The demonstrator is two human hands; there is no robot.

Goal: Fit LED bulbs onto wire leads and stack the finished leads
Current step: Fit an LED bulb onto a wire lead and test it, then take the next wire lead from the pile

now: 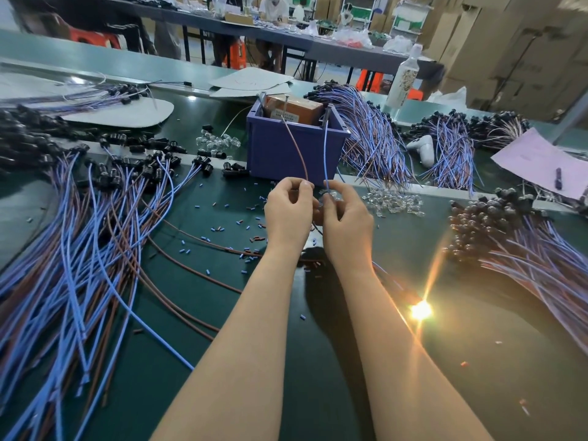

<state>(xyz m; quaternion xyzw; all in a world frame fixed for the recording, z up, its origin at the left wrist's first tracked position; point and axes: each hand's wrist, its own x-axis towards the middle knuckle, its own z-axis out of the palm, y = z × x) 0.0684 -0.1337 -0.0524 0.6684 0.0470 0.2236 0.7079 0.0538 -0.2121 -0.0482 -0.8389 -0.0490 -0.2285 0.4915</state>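
The left hand (288, 211) is curled, thumb and forefinger pinching a brown wire (297, 148) that rises from its fingertips and bends away over the front of a purple bin (280, 154) just beyond the hands. Close beside it, the right hand (345, 224) is curled too and pinches a blue wire (325, 154), which stands nearly straight up in front of the same bin. Both wires run down between the two hands, where their lower ends are hidden. Something clear glints at the right fingertips; whether it is a bulb being held cannot be told. A small heap of clear LED bulbs (394, 202) lies on the bench (477, 345) just right of the right hand. Short blue and brown scraps of sleeving (222, 229) are scattered left of the left hand. Further left sprawls a loose spread of blue and brown leads (79, 233) with black sockets at their far ends. Well to the right lies a bundle of leads (515, 237) with their dark heads together.
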